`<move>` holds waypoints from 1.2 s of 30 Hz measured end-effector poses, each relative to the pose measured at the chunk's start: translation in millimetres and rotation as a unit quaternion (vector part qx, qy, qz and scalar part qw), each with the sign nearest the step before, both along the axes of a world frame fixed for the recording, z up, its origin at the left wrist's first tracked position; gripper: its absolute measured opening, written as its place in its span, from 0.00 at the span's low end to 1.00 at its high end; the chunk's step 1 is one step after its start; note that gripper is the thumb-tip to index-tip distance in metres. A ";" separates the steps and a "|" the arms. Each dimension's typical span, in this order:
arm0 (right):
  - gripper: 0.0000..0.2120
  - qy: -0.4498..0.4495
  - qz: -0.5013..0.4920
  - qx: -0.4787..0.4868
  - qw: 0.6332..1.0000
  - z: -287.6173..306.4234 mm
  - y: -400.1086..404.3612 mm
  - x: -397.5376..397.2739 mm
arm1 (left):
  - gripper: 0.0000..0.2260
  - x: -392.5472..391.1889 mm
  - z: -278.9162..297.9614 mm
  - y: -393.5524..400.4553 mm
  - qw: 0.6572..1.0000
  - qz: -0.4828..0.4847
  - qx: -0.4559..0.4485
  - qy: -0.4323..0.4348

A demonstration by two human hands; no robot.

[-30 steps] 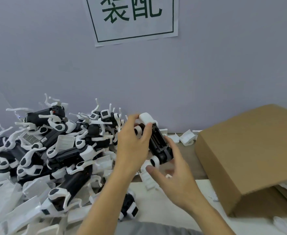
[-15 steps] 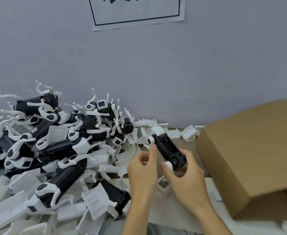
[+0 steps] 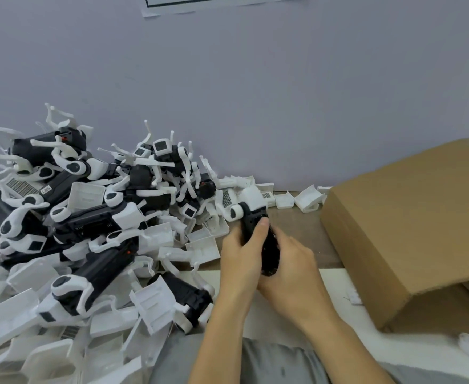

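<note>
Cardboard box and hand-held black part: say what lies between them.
Head view: bare brown tabletop between the black part and the cardboard box; white shells sit farther back.

I watch the bench (image 3: 305, 231) through one wide-angle camera worn on the person's head, pointed forward and down, so the left hand (image 3: 239, 253) and right hand (image 3: 291, 261) gripping the black unit (image 3: 270, 253) sit near, low in the middle. It faces the grey wall (image 3: 255, 92) squarely, with the heap of parts (image 3: 89, 217) at left and the cardboard box (image 3: 407, 217) at right.
</note>
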State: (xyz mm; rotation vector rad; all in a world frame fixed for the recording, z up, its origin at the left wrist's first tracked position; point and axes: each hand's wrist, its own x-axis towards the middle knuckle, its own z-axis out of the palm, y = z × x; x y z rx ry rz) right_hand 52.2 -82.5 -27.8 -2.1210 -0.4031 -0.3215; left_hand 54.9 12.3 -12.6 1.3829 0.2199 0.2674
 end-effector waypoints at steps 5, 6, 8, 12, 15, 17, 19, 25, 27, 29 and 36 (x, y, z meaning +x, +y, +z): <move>0.20 -0.026 0.004 0.015 1.000 5.0 -1.6 0.0 | 0.05 0.4 0.7 -2.4 0.999 0.006 0.037 -0.039; 0.22 -0.027 0.018 0.020 0.999 6.0 -2.0 -0.2 | 0.05 0.3 1.2 -1.8 0.998 0.008 0.032 -0.048; 0.23 -0.028 0.040 0.025 0.998 6.2 -2.8 -0.6 | 0.05 -0.2 1.5 -0.2 0.998 0.005 0.023 -0.060; 0.24 -0.006 0.068 0.070 0.995 2.9 -3.9 0.3 | 0.03 -1.3 4.6 2.2 0.995 0.007 0.057 -0.084; 0.26 0.010 0.102 0.110 0.989 2.9 -5.4 0.1 | 0.02 0.5 4.3 4.0 0.988 0.016 0.117 -0.098; 0.29 0.020 0.106 0.141 0.984 3.8 -7.2 0.2 | 0.08 2.4 1.4 4.3 0.978 0.020 0.181 -0.103; 0.31 0.032 0.088 0.190 0.977 2.8 -10.3 2.9 | 0.10 2.7 -1.2 4.5 0.968 0.012 0.225 -0.111; 0.38 0.096 0.042 0.373 0.922 9.4 -20.7 9.0 | 0.16 0.5 -7.1 0.9 0.903 -0.069 0.398 -0.147; 0.33 0.084 0.005 0.377 0.923 12.0 -22.2 10.1 | 0.17 -0.8 -6.0 -1.1 0.885 -0.084 0.432 -0.154; 0.26 0.075 -0.022 0.369 0.926 12.6 -23.3 12.1 | 0.11 -0.7 -6.8 -1.6 0.878 -0.095 0.442 -0.156; 0.15 0.041 -0.070 0.353 0.932 8.6 -21.4 17.3 | 0.11 -5.4 -1.0 -5.5 0.879 -0.107 0.443 -0.137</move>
